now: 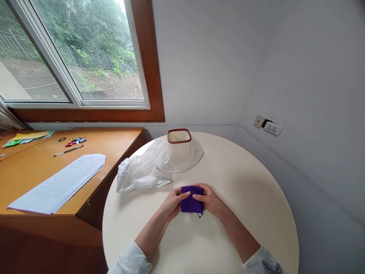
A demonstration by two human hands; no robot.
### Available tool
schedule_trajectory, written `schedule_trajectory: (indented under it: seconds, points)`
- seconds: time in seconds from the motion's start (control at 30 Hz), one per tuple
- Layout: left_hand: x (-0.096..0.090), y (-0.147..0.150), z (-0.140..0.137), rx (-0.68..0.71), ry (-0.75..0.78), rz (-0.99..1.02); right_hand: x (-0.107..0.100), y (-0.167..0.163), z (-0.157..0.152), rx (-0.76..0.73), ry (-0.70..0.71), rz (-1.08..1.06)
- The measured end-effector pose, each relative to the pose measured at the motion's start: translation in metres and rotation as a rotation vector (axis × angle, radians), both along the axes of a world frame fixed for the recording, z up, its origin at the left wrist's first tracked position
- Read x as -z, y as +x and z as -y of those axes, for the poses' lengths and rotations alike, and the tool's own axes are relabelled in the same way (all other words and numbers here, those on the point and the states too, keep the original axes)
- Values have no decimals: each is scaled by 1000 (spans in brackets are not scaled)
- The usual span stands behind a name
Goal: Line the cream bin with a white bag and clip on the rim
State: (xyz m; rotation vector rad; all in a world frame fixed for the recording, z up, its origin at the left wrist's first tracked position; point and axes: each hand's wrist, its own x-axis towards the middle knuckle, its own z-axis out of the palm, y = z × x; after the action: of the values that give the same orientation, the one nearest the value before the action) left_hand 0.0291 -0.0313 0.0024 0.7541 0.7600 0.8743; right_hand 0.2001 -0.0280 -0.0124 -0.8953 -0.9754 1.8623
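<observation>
Between my two hands is a small purple piece of cloth (191, 203), roughly square, with a ragged lower edge and a short dark bit hanging at its lower right. Whether it is folded fabric or a small pouch, I cannot tell. My left hand (174, 201) grips its left side, thumb on the front and fingers behind. On the right side my right hand (211, 201) holds it the same way, thumb lying across the front. The cloth is held over the round cream table (256, 213). Most of the fingertips are hidden behind it.
Beyond my hands stands a white bin (181, 152) with a brown rim, lined with a clear plastic bag (142, 173) spilling left. On the wooden desk (119, 142) lie papers (65, 182), a pen (68, 150) and keys (76, 141). Walls enclose the table's back and right.
</observation>
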Motion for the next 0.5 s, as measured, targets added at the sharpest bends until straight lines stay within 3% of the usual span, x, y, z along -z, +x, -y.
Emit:
schedule_trajectory:
  seconds: [0.27, 0.5]
  points:
    - [6, -8, -9, -312, 207, -296, 11, -12, -9, 136, 171, 161]
    - [9, -23, -19, -564, 348, -462, 32, -35, -35, 309, 547, 562]
